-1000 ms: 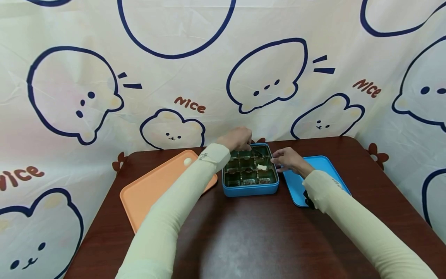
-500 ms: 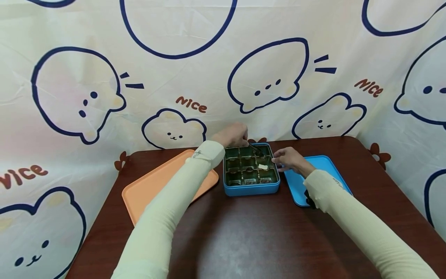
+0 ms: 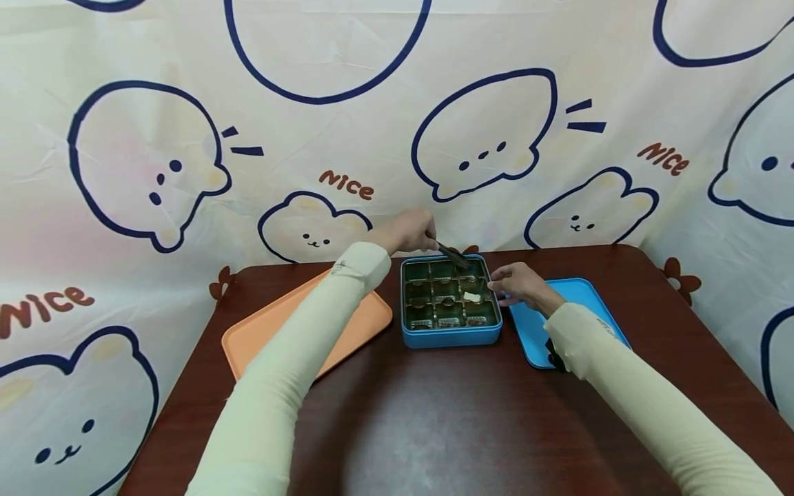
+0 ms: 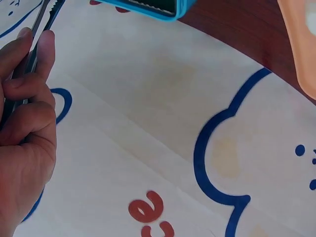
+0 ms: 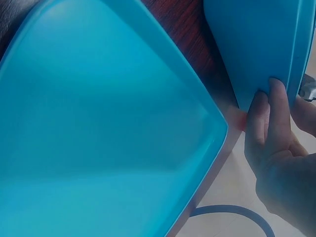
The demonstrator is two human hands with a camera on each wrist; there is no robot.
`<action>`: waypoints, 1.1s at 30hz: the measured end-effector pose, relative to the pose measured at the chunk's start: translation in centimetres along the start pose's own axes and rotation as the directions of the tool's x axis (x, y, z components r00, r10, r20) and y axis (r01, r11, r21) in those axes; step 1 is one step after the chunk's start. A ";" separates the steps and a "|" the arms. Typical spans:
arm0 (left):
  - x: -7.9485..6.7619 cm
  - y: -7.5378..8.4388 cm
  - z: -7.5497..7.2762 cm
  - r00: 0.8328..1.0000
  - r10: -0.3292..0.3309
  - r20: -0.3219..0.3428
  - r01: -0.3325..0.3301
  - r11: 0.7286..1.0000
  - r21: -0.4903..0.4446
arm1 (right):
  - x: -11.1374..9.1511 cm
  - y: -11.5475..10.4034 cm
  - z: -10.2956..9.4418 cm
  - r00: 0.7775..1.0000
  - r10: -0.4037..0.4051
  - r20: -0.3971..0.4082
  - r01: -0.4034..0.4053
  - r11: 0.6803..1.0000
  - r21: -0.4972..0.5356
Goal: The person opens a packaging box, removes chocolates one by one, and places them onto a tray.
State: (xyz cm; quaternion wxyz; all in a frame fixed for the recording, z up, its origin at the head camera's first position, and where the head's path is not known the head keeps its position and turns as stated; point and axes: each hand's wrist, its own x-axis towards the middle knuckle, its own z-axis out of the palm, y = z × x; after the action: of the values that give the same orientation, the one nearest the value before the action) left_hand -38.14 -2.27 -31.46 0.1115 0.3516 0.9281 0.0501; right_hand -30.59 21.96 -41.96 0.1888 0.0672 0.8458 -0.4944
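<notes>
I see a left hand [image 3: 409, 231] pinching tweezers [image 3: 451, 254] at the far-right corner of the blue box [image 3: 451, 337], right hand [image 3: 520, 284] resting fingers against its side, apparently picking or placing, which next calls for steady tips.

Left sleeve [image 3: 288, 372]: long, pale cream cloth, softly creased, lower left to centre of the frame
Left cuff [image 3: 367, 267]: folded-looking, small dark marking [image 3: 339, 267], too small to read
Right sleeve [image 3: 657, 396]: same pale cloth, lower right, wrinkled
Right marking [image 3: 606, 326]: thin, dark, script-like
Under right sleeve: small black piece [image 3: 554, 355], kind unclear
Left hand [image 3: 409, 231], right hand [image 3: 521, 284]: bare
</notes>
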 end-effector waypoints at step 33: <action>-7.1 -6.3 -1.5 0.997 -0.031 -0.070 0.028 0.998 -0.048 | -0.2 -0.1 0.1 1.000 -0.009 -0.001 0.009 1.000 -0.012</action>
State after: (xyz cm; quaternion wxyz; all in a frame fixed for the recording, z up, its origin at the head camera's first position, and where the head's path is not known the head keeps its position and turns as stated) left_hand -37.40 -11.76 -29.89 0.0877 0.3331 0.9352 0.0825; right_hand -30.39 21.83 -41.84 0.1865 0.0627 0.8491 -0.4902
